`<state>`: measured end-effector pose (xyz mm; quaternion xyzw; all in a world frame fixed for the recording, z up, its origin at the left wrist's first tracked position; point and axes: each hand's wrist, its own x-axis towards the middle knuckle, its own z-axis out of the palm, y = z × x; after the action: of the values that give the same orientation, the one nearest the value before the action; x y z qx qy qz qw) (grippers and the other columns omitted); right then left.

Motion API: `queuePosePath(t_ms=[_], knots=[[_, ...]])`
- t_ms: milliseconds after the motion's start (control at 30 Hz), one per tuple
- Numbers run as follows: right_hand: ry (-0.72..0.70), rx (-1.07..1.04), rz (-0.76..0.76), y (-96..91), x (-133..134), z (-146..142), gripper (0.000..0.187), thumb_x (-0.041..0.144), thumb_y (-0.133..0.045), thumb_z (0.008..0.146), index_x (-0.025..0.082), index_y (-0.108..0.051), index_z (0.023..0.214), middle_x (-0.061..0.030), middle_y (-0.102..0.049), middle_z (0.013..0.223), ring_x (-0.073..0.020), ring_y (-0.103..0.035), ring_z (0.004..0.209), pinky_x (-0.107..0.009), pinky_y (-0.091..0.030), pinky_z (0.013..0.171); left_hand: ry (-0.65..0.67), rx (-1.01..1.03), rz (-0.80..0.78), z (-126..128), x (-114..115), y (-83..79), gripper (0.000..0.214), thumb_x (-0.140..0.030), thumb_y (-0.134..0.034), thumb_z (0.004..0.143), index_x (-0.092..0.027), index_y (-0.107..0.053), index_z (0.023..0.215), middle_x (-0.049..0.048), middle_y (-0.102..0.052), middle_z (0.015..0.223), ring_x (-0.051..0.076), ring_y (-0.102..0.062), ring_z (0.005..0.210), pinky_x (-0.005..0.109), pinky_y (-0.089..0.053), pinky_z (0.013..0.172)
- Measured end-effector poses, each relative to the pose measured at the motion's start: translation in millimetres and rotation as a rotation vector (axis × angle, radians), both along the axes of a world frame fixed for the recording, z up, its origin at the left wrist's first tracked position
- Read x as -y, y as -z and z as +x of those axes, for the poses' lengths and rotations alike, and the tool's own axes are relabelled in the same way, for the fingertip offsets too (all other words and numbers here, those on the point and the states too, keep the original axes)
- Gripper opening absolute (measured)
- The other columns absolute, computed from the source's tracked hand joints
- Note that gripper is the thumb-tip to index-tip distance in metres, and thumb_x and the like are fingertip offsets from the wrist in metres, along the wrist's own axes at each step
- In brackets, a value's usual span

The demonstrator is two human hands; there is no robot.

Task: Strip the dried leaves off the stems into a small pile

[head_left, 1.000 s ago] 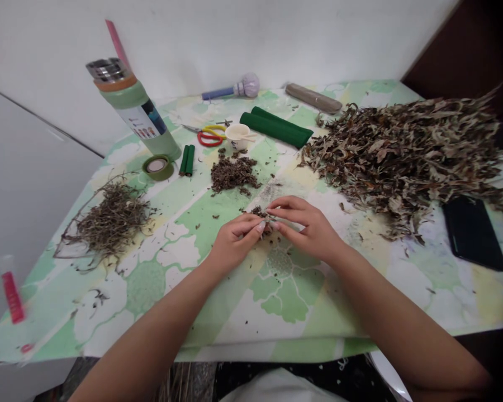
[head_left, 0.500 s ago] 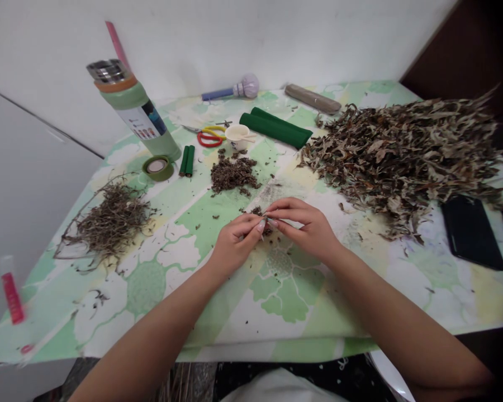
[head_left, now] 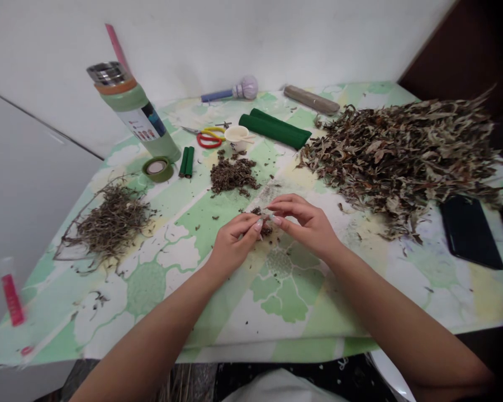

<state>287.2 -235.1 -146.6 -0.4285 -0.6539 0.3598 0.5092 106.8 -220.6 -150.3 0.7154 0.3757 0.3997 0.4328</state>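
My left hand (head_left: 235,243) and my right hand (head_left: 308,223) meet at the middle of the table, fingertips pinched together on a small clump of dried leaf bits (head_left: 265,222). Both hands rest on the green and white patterned tablecloth (head_left: 276,301). Just beyond them lies a small heap of crumbled leaves (head_left: 232,174). A large pile of whole dried leaves (head_left: 406,151) spreads out to the right of my right hand.
A heap of dry stems (head_left: 109,220) lies at left. At the back stand a green flask (head_left: 136,111), a tape roll (head_left: 157,167), two green sticks (head_left: 186,161), scissors (head_left: 207,135), a small cup (head_left: 237,135) and green rolls (head_left: 276,128). A black phone (head_left: 469,231) lies at right.
The hands have stayed in place; the fingers shifted slightly while working the clump. The view moved down a touch.
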Motion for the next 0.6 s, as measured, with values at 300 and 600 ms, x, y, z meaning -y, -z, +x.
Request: queuePosePath(t_ms=[300, 600], knots=[[0.049, 0.010, 0.015, 2.0, 1.3, -8.9, 0.009, 0.020, -0.064, 0.079, 0.023, -0.071, 0.082, -0.0032, -0.064, 0.092, -0.0142, -0.060, 0.089, -0.032, -0.049, 0.085, 0.057, -0.059, 0.115, 1.4, 1.2, 4.3, 0.027, -0.025, -0.048, 0.087, -0.016, -0.061, 0.064, 0.0050, -0.063, 0.085, 0.013, -0.059, 0.082, 0.025, -0.045, 0.077], [0.108, -0.069, -0.022, 2.6, 1.5, -9.0, 0.009, 0.021, -0.065, 0.077, 0.026, -0.073, 0.080, -0.0030, -0.065, 0.092, -0.0154, -0.060, 0.091, -0.034, -0.048, 0.086, -0.052, -0.009, -0.032, 0.1, 0.6, -0.4, 0.018, -0.029, -0.057, 0.081, -0.018, -0.071, 0.086, 0.0052, -0.066, 0.084, 0.014, -0.060, 0.077, 0.025, -0.046, 0.070]])
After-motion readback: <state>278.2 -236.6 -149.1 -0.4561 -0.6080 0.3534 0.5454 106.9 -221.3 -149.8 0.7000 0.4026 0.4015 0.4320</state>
